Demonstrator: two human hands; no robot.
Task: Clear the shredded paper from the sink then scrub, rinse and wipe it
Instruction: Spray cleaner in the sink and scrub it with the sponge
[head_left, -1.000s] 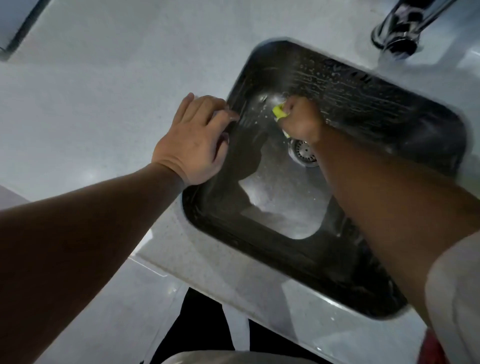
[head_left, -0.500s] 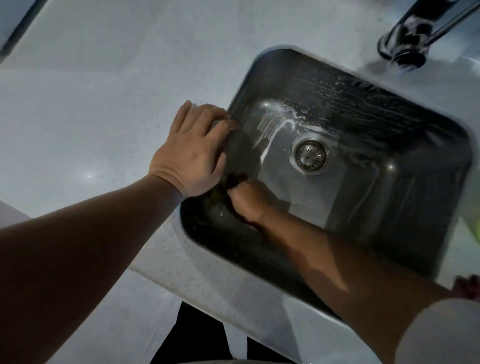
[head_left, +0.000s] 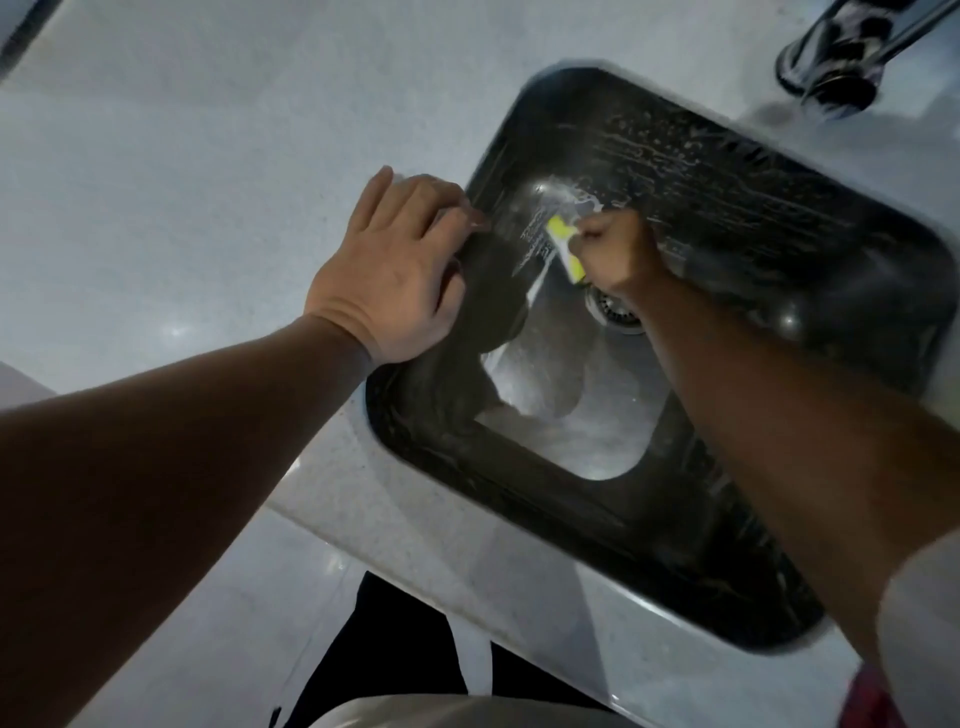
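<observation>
Jutting from right hand (head_left: 618, 252) grip, sponge (head_left: 562, 240)

Your left hand (head_left: 384, 275) rests on the left rim of the dark rectangular steel sink (head_left: 779, 249) and blocks that edge. Your right hand (head_left: 618, 249), gripping a yellow sponge (head_left: 563, 244), and its forearm cross the basin from the near right corner, over part of the round metal drain strainer (head_left: 615, 312). The basin floor between your arms lies open. The chrome tap (head_left: 831, 57) stands beyond the far rim. The pale speckled countertop (head_left: 182, 182) on the left gives open room.
</observation>
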